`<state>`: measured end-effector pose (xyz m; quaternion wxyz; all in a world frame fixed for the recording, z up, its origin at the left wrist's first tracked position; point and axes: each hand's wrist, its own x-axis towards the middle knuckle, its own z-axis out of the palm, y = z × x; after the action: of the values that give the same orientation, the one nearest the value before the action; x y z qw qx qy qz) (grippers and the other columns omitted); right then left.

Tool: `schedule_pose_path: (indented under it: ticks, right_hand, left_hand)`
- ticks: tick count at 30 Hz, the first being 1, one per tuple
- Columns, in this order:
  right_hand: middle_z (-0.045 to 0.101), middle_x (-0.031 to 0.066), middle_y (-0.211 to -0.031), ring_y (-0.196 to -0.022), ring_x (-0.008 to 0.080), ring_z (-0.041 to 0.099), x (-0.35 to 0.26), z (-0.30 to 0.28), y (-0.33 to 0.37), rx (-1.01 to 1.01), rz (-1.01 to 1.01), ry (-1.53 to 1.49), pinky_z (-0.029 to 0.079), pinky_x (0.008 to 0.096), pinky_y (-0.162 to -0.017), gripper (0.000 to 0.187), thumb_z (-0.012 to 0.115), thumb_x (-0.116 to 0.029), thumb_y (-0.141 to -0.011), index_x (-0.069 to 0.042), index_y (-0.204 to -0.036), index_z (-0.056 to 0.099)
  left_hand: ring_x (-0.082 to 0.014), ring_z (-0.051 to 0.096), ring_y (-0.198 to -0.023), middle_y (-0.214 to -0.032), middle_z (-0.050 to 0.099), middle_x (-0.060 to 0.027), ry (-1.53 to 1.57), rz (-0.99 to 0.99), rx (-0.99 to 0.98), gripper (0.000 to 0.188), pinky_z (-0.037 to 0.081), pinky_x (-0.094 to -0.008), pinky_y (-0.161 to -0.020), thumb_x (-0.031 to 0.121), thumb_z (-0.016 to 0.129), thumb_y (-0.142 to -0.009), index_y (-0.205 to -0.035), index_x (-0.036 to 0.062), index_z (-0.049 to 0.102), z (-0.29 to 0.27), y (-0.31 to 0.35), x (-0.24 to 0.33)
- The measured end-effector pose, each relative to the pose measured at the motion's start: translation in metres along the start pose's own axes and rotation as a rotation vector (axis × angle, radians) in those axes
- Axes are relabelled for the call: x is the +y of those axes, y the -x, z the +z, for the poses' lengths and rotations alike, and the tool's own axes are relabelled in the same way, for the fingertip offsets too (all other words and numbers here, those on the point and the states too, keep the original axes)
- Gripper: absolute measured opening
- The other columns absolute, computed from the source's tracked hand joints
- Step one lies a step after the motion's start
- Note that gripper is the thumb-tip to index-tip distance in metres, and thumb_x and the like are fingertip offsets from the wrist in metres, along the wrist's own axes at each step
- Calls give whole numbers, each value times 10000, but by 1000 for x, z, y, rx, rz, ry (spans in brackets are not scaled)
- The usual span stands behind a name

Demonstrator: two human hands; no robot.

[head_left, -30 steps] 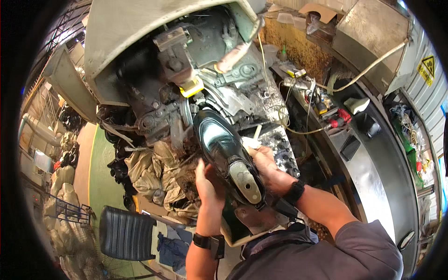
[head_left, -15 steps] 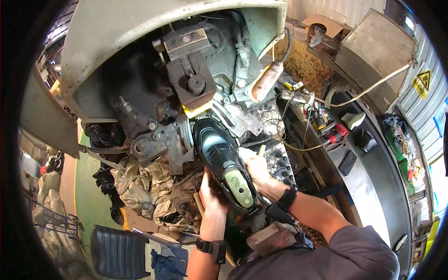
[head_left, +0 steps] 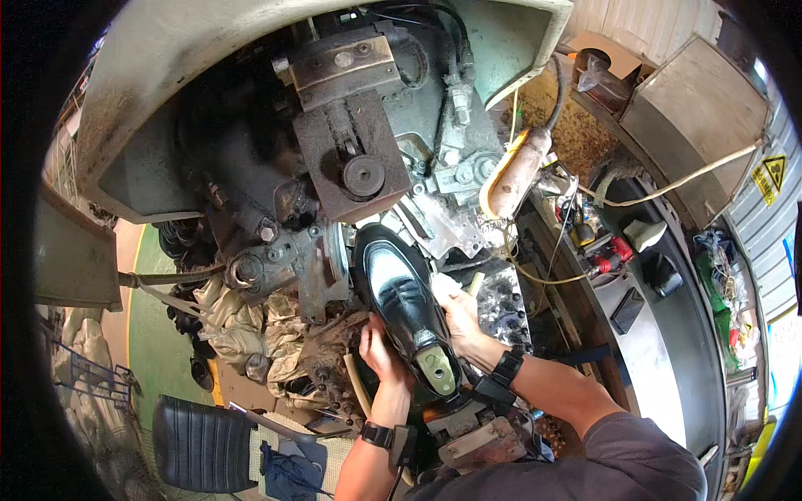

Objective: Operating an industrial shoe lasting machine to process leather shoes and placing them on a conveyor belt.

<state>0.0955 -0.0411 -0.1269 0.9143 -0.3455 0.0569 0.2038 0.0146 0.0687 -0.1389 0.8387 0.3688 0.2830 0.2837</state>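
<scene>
A glossy black shoe upper (head_left: 393, 280) is stretched over a shoe last, whose pale green top (head_left: 436, 369) shows at the heel end. Its toe points away from me, close below the dark metal block (head_left: 355, 159) of a machine. My left hand (head_left: 384, 355) is at the shoe's left side near the heel, fingers bent against it. On the opposite side my right hand (head_left: 459, 316) grips the shoe, its fingertips brightly lit and partly hidden. The heel end sits over a metal support (head_left: 480, 442); whether they touch I cannot tell.
A lit work lamp (head_left: 514, 179) hangs right of the block. Further right, a bench (head_left: 660, 359) bears a phone (head_left: 626, 310) and a red-handled tool (head_left: 616, 253). At the lower left are pale crumpled sacks (head_left: 242, 330) and a black chair (head_left: 205, 447).
The shoe has tipped, so more of its upper and less of the green last top shows. Both hands have stayed on it. The whole view has shifted slightly.
</scene>
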Motion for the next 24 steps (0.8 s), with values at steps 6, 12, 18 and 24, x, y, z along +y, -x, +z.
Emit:
schedule_pose_path:
  ticks: [6, 12, 18, 24]
  right_hand:
    - [723, 45, -1024, -863, 125, 688, -7, 8, 3, 19, 28, 18, 585, 283, -776, 167, 659, -157, -1033, -12, -1106, 700]
    - [735, 90, -1082, -906, 162, 720, -16, 19, 10, 55, 105, 19, 619, 316, -792, 264, 655, -174, -1037, 24, -1211, 677]
    - [736, 91, -1070, -885, 168, 722, -16, 16, 11, 11, 115, -5, 621, 327, -773, 262, 643, -189, -1046, 25, -1193, 681]
    - [736, 67, -1049, -852, 149, 713, -16, -4, 2, -70, 67, 253, 609, 309, -740, 310, 668, -248, -1035, 18, -1194, 681]
  left_hand:
    - [-150, 658, -855, -994, 713, -54, -10, 28, -14, 333, 544, -320, -751, 315, 566, -1098, -1010, 18, 688, -5, -6, -7]
    - [-161, 667, -880, -1057, 712, -69, 62, -14, -41, 351, 552, -328, -774, 335, 572, -1094, -1105, 7, 693, 3, 1, 0]
    - [-164, 673, -928, -1098, 716, -73, 111, -67, -57, 380, 551, -337, -812, 366, 596, -1080, -1146, 5, 693, 19, 15, 18]
    - [-159, 673, -999, -1128, 721, -92, -220, 118, -44, 366, 547, -326, -889, 326, 592, -1085, -1189, -10, 692, -20, -7, 7]
